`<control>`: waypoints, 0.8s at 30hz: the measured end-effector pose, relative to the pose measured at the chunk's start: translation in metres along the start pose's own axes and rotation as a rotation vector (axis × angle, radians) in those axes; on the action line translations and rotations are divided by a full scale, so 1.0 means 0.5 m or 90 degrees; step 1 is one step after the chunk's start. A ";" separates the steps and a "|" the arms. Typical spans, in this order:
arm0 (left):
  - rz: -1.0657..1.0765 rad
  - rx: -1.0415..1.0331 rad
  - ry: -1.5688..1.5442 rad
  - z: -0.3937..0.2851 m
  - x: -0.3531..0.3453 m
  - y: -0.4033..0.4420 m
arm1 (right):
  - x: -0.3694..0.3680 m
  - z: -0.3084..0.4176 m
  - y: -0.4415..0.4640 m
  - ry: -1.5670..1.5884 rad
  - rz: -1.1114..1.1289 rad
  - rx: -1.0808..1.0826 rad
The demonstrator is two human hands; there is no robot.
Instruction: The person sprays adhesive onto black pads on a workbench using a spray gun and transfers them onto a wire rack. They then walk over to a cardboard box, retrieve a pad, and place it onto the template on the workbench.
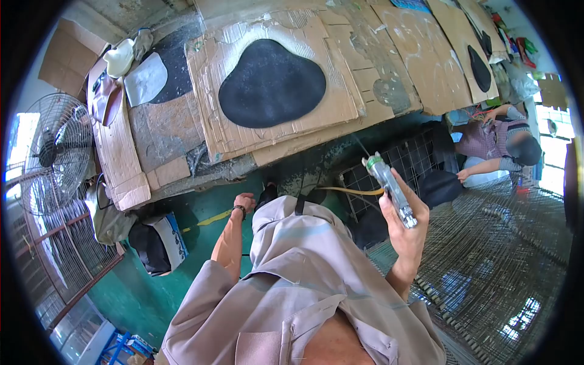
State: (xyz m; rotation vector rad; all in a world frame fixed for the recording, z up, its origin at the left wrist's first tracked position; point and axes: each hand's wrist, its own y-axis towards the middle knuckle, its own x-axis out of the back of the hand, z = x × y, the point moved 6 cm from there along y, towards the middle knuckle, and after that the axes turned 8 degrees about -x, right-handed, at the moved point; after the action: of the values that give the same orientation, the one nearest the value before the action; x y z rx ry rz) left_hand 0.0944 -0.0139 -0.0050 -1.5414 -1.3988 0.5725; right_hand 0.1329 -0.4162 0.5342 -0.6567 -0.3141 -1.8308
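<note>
- The right hand (409,222) is closed around a metal spray gun (392,191), with its nozzle end toward the workbench (170,118).
- The spray gun is on the person's side of the workbench's near edge, off the surface.
- A yellow hose (350,191) runs to the right hand.
- The left hand (244,201) hangs low, between the near edge and the person's leg, fingers curled; whether they grip anything cannot be told. A dark band (240,210) encircles the wrist.
- A black rounded pad (272,85) lies flat on a cardboard sheet (231,139), nearer its far edge; white residue borders the pad there.
- A wire fan (58,152) stands beside the workbench's left end.
- At right, a co-worker (505,143) reaches toward black material (441,186).
</note>
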 end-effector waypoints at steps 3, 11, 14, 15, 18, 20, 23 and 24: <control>0.005 -0.040 0.006 0.014 0.000 0.036 | -0.004 0.016 -0.022 0.018 0.115 0.059; -0.145 -0.413 -0.032 -0.220 0.012 -0.005 | 0.009 -0.033 -0.028 -0.016 -0.019 0.026; -0.374 -0.545 0.065 -0.379 0.050 -0.043 | 0.016 -0.015 -0.046 0.059 0.100 0.001; -0.424 -0.547 0.050 -0.410 0.058 -0.023 | 0.015 -0.010 -0.048 0.036 0.117 0.012; -0.546 -0.542 0.114 -0.516 0.085 0.003 | 0.015 0.005 -0.051 -0.030 0.192 0.064; -0.542 -0.447 0.157 -0.567 0.097 -0.001 | 0.023 0.005 -0.053 -0.023 0.107 0.046; -0.571 -0.377 0.232 -0.590 0.102 -0.004 | 0.035 0.002 -0.054 -0.049 0.125 0.048; -0.567 -0.380 0.235 -0.593 0.105 -0.004 | 0.038 0.002 -0.057 -0.051 0.114 0.056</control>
State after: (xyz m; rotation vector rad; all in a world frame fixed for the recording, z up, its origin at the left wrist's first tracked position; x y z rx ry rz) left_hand 0.3531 -0.0616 0.1417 -1.1645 -1.8330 -0.6850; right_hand 0.1021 -0.4207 0.5489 -0.6768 -0.3749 -1.6132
